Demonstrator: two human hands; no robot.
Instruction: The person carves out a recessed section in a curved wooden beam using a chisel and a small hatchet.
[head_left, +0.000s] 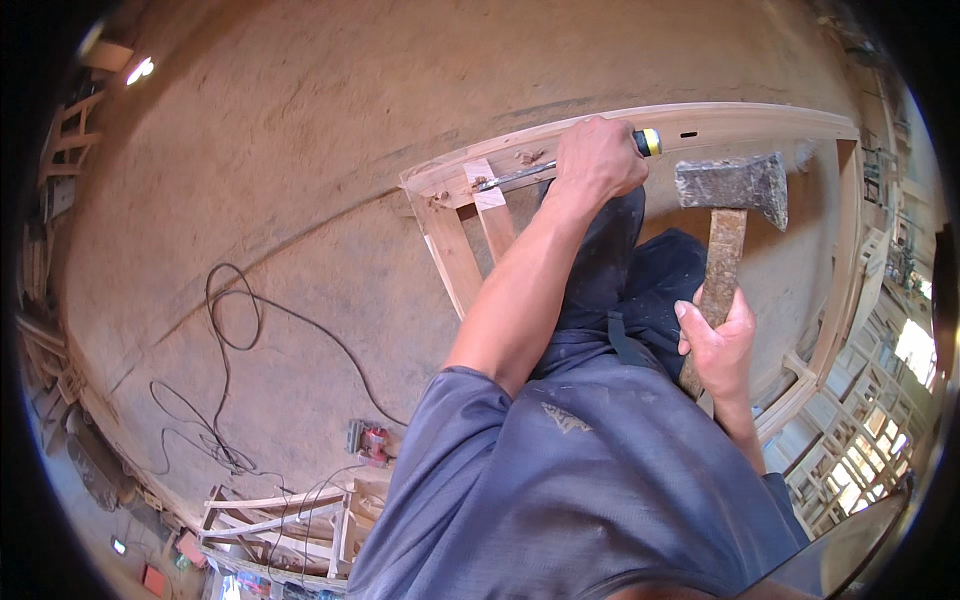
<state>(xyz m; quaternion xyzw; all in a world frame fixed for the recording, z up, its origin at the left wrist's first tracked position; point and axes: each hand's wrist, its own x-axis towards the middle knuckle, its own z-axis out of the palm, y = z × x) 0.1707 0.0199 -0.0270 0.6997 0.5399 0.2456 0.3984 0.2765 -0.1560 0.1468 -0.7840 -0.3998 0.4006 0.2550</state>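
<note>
My left hand (602, 160) is closed around a chisel (522, 174), whose black and yellow handle end sticks out to the right of the fist. Its metal shaft slants down to the left, and the tip meets a short wooden crosspiece (489, 197) of a pale wooden frame (770, 116). Wood chips (530, 157) lie near the shaft. My right hand (722, 345) grips the worn wooden handle of a hatchet (730, 190). The scuffed metal head is up, apart from the chisel, with its flared edge toward the right.
My legs (600, 250) are inside the frame's outline. A dark cable (228, 350) loops over the bare earthen floor (300, 130) at left. Close by are a red power tool (374, 443) and a slatted wooden piece (280, 530). More wooden lattice frames (860, 420) stand at right.
</note>
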